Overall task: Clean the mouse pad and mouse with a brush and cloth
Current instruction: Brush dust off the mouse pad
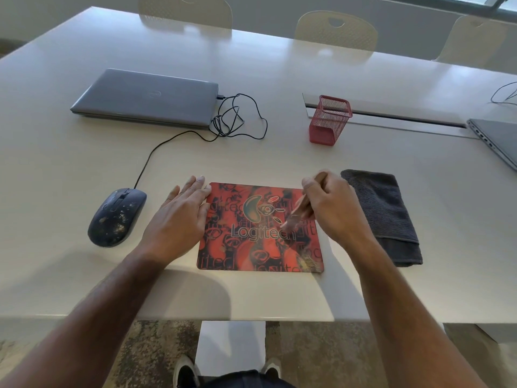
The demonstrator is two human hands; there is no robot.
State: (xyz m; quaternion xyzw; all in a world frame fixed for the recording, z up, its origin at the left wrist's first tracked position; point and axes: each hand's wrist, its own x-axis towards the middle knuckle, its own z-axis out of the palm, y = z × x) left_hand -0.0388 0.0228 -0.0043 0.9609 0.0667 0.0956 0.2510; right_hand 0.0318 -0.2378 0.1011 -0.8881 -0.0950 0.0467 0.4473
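A red and black mouse pad (251, 247) with a printed logo lies near the table's front edge; dirt shows at its near right corner. My left hand (179, 217) lies flat with straight fingers, pressing the pad's left edge. My right hand (333, 208) grips a brush (296, 214), blurred, with its bristles down on the pad's middle right. A black wired mouse (116, 217), speckled with dirt, sits left of the pad. A dark grey folded cloth (386, 214) lies just right of the pad.
A shut grey laptop (148, 98) lies at the back left, with the mouse's cable (237, 119) coiled beside it. A red mesh pen holder (330, 120) stands behind the pad. Another laptop (498, 141) lies at the right edge. Chairs (335, 30) line the table's far side.
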